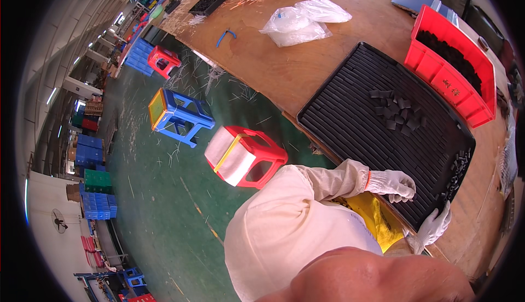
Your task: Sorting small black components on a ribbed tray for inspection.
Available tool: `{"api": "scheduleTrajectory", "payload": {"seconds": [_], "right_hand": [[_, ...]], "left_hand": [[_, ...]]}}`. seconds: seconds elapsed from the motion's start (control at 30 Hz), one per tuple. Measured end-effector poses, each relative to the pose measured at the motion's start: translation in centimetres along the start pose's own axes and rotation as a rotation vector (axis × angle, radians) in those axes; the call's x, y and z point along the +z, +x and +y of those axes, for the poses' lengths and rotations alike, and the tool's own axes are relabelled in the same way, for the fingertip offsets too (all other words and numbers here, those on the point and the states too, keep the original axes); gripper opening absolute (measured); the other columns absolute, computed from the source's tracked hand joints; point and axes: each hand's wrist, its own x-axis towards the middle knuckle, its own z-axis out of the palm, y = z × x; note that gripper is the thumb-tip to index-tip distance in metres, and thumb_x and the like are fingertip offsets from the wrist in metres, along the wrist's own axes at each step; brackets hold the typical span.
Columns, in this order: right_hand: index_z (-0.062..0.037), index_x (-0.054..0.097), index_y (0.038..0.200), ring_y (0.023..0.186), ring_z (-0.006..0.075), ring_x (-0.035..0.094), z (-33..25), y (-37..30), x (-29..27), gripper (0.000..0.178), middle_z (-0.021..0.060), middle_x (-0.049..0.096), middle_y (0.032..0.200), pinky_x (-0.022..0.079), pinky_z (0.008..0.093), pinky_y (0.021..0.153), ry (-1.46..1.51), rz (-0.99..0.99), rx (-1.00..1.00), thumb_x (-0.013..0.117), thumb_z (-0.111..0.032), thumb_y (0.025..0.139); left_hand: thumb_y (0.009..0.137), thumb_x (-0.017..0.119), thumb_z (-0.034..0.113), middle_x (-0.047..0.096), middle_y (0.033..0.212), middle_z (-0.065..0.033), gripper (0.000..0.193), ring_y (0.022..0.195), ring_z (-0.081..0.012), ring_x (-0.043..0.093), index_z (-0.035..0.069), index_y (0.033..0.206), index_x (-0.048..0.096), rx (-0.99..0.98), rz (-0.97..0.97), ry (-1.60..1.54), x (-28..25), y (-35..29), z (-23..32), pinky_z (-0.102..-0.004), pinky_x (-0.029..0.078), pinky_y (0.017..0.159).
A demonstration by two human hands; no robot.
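Observation:
A large black ribbed tray (pixel 350 118) lies on the wooden table in front of me. Small black pieces (pixel 399 113) are heaped loosely near its middle, and more small black parts (pixel 458 170) crowd its right edge. My left hand (pixel 398 186), in a white glove, is over the tray's near side with its fingers curled together; whatever they may hold is too small to make out. At the near right corner is my right hand (pixel 436 226), also gloved, its fingers closed by the rim next to the small parts. What it pinches, if anything, is hidden.
Behind the tray stands a red bin (pixel 437 72) filled with black pieces. Clear plastic bags (pixel 303 23) and a blue strip (pixel 225 37) lie farther off on the table (pixel 257 56). Red (pixel 257 157) and blue stools (pixel 186 118) stand on the green floor to the left.

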Motion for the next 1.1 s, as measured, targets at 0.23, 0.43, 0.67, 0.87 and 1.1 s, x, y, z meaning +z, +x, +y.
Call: {"api": "scheduleTrajectory", "payload": {"seconds": [0.23,0.43,0.67,0.87,1.1], "right_hand": [[-0.0208,0.052,0.142,0.122,0.0340,0.057,1.4,-0.1,0.7,0.045,0.0135,0.056,0.137,0.046,0.0450,0.102,0.015,-0.005,-0.028,0.057,-0.018,0.098],[-0.0225,0.048,0.146,0.122,0.0342,0.056,0.7,0.0,0.7,0.049,0.0131,0.054,0.139,0.046,0.0449,0.102,-0.086,-0.030,-0.019,0.057,-0.018,0.097],[-0.0223,0.048,0.145,0.123,0.0339,0.056,1.1,0.0,0.8,0.048,0.0131,0.054,0.140,0.046,0.0452,0.102,-0.041,-0.025,-0.009,0.056,-0.019,0.098],[-0.0209,0.052,0.141,0.123,0.0337,0.056,0.2,0.0,0.2,0.043,0.0130,0.055,0.139,0.046,0.0450,0.102,-0.050,-0.021,0.008,0.057,-0.020,0.098],[-0.0188,0.056,0.136,0.122,0.0329,0.057,0.7,0.0,0.6,0.038,0.0114,0.057,0.137,0.048,0.0444,0.101,-0.094,-0.020,0.017,0.058,-0.021,0.098]], "left_hand": [[0.095,0.062,0.020,0.062,0.087,-0.0023,0.019,0.066,-0.0084,0.056,0.004,0.105,0.061,0.008,-0.014,0.018,0.0,0.0,0.0,-0.0218,0.047,0.056],[0.096,0.061,0.019,0.062,0.088,-0.0030,0.019,0.066,-0.0080,0.056,0.003,0.106,0.060,0.012,-0.023,0.000,-0.2,0.4,-0.5,-0.0220,0.048,0.056],[0.097,0.062,0.019,0.062,0.087,-0.0026,0.018,0.066,-0.0082,0.057,0.003,0.106,0.059,0.015,-0.023,-0.025,-0.4,0.5,-0.8,-0.0217,0.048,0.056],[0.097,0.062,0.019,0.062,0.087,-0.0025,0.018,0.066,-0.0073,0.057,0.003,0.105,0.059,0.026,-0.038,-0.035,-0.5,0.7,-1.0,-0.0213,0.047,0.055],[0.097,0.064,0.023,0.062,0.087,-0.0023,0.022,0.065,-0.0068,0.057,0.003,0.106,0.060,0.052,-0.051,-0.063,-0.6,0.7,-1.1,-0.0206,0.048,0.055]]}}
